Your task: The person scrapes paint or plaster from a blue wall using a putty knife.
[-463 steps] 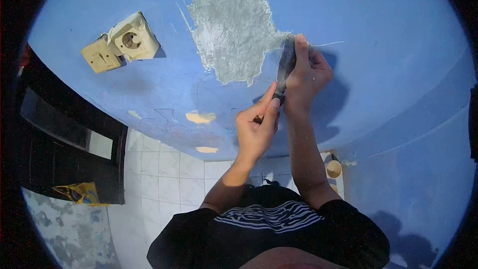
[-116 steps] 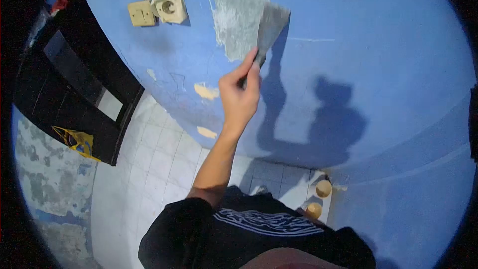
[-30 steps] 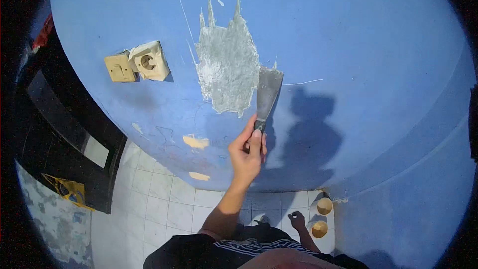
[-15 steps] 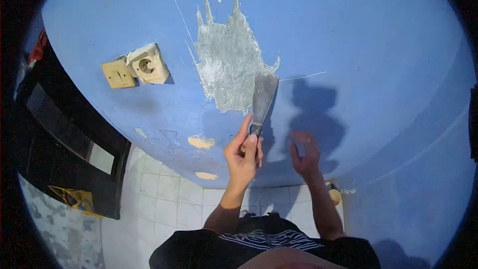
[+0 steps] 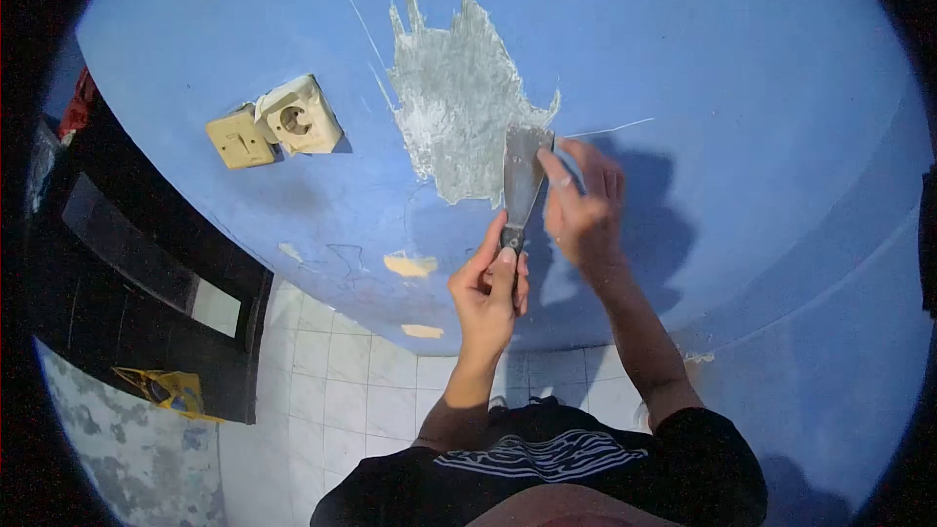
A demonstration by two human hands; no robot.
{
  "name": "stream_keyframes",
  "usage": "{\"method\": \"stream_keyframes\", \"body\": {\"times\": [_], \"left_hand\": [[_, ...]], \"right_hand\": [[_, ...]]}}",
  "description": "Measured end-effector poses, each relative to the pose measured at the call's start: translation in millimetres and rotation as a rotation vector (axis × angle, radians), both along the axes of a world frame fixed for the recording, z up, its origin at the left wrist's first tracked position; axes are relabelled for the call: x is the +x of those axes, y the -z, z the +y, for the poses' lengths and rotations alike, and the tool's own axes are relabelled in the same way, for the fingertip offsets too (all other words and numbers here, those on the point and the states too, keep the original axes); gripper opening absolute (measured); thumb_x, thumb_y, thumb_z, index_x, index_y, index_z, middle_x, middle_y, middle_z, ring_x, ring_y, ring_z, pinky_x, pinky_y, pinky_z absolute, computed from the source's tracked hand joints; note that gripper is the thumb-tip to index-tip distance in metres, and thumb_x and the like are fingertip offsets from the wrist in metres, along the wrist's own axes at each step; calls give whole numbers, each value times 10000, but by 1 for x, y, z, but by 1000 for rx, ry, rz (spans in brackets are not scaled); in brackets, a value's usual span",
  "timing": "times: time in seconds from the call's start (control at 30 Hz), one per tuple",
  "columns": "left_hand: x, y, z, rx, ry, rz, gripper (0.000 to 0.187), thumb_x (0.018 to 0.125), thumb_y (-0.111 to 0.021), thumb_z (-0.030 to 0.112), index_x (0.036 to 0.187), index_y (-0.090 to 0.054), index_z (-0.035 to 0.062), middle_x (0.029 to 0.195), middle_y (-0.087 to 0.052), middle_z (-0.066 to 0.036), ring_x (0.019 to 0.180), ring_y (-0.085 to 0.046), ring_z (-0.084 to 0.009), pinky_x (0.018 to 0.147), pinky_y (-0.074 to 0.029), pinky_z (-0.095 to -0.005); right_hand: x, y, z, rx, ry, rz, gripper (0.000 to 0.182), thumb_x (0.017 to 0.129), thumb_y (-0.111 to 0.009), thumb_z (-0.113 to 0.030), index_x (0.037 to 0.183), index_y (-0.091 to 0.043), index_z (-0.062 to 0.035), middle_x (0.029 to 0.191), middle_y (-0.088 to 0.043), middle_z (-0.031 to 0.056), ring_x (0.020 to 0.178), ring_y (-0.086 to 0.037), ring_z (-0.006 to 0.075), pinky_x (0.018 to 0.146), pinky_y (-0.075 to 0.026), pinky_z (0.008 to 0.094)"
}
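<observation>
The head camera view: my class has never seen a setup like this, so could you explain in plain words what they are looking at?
There is no robot here. One person works with two bare hands, and every picture comes from a single camera worn on the head, looking forward and down. That is why the black shirt appears at the bottom, with the tiled floor beyond it.

The main surface is a blue wall. It has a rough grey patch, with a socket and a switch to its left. The left hand holds a flat scraper by its handle, blade up; the right hand has its fingers at the blade's right edge.
</observation>
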State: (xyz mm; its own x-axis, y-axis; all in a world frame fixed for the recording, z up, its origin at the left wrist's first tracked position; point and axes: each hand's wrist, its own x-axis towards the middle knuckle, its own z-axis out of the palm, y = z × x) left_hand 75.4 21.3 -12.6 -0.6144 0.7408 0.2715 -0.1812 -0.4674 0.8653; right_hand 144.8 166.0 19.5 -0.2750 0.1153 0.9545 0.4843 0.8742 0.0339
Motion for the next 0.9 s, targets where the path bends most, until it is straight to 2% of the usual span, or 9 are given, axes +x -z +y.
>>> {"method": "stream_keyframes", "body": {"times": [0.03, 0.1, 0.23, 0.33, 0.47, 0.57, 0.67, 0.77, 0.9], "left_hand": [[-1, 4, 0, -35, -18, 15, 416, 992, -516, 64, 1406, -494, 27, 743, -613, -16, 498, -458, -27, 408, -358, -186], [1, 8, -1, -42, -22, 23, 417, 993, -517, 69, 1407, -494, 28, 715, -607, -7, 487, -454, -24, 409, -355, -183], [6, -2, 3, -58, -33, 32, 417, 999, -512, 80, 1412, -488, 30, 678, -599, 9, 468, -450, -18, 410, -347, -178], [19, -17, 11, -21, -18, 39, 419, 1004, -507, 88, 1419, -480, 32, 679, -598, 16, 464, -445, -15, 410, -344, -175], [18, -3, 10, -58, -8, 76, 449, 999, -495, 75, 1439, -437, 8, 729, -566, -29, 453, -432, -47, 380, -349, -204], [15, -2, 7, -56, -14, 119, 450, 999, -492, 75, 1442, -438, 17, 711, -561, -16, 451, -431, -42, 383, -345, -201], [16, -10, 17, -46, -30, 162, 452, 997, -499, 74, 1442, -440, 22, 697, -553, -6, 451, -426, -36, 386, -343, -197], [15, 0, 14, -23, 1, 78, 449, 994, -510, 79, 1435, -452, 24, 680, -551, -1, 454, -433, -37, 387, -343, -196], [13, 1, 17, -47, -46, 151, 425, 996, -538, 95, 1414, -489, 37, 657, -561, 51, 483, -437, -6, 439, -342, -168]], "right_hand": [[1, 1, -1, 6, 4, 3, 288, 824, -671, -84, 1111, -667, -94, 1136, -636, 99, 1061, -627, 242, 918, -461, 423], [0, 2, -3, 46, -50, -55, 344, 794, -669, -87, 1138, -666, -93, 1246, -581, 100, 1193, -558, 254, 1044, -371, 453], [-2, -7, 6, 190, -73, -183, 325, 804, -636, -107, 1113, -659, -8, 1172, -625, 119, 1154, -587, 265, 1033, -427, 434], [-1, -24, 9, 205, -70, -129, 341, 805, -614, -116, 1108, -650, 36, 1140, -639, 153, 1141, -595, 290, 1004, -466, 431], [0, -15, -3, 158, -32, -178, 360, 796, -605, -119, 1111, -646, 52, 1141, -631, 181, 1135, -594, 318, 1004, -475, 442], [-2, -10, -6, 114, -17, -210, 383, 792, -599, -115, 1128, -639, 65, 1143, -626, 193, 1139, -589, 328, 1023, -469, 458], [-6, -18, -1, 118, -38, -102, 403, 787, -594, -105, 1148, -633, 69, 1155, -621, 200, 1145, -590, 339, 1046, -463, 463], [-5, -7, -5, 69, -13, -130, 412, 789, -595, -105, 1158, -628, 73, 1160, -621, 196, 1166, -581, 342, 1046, -472, 449], [-11, -5, 1, 100, -15, -90, 398, 789, -608, -100, 1152, -639, 61, 1174, -618, 178, 1177, -580, 338, 1021, -499, 427]]}}
